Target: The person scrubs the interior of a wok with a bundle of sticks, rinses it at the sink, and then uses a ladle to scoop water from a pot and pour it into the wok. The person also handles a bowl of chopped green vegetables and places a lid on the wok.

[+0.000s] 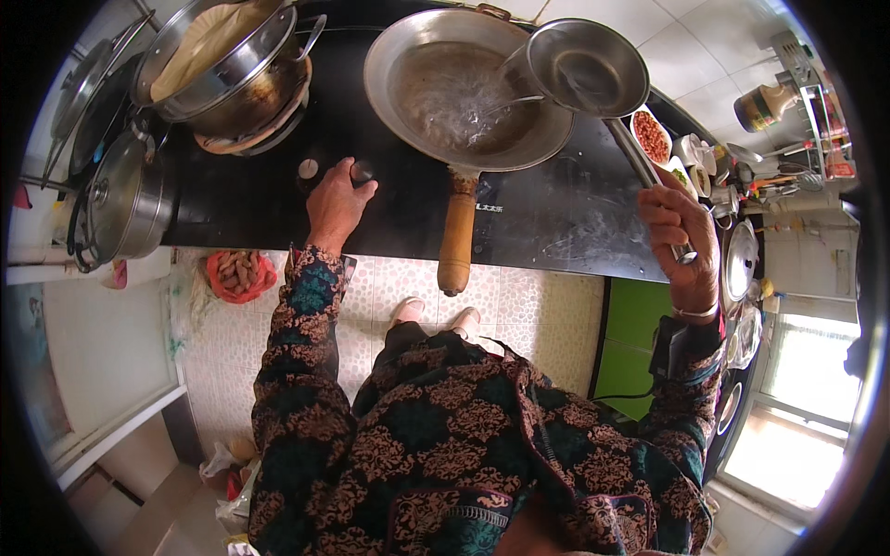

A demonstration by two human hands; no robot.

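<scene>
My right hand (680, 236) grips the handle of a metal water ladle (584, 69), which is tilted over the right rim of a wok. A thin stream of water falls from the ladle into the wok (389, 93), and the water inside splashes and ripples. The wok sits on the stove with its wooden handle (457, 236) pointing toward me. My left hand (336, 204) is at the stove's front, thumb and fingers closed around a dark knob (362, 170). Another knob (308, 169) is just left of it.
Far left stands a steel pot (222, 88) with a cloth-lined top and a spoon; a lidded pot (130, 204) is nearer. Right of the wok are a bowl of red-brown bits (651, 137), small dishes and utensils. A red bag of root vegetables (241, 274) lies below the counter edge.
</scene>
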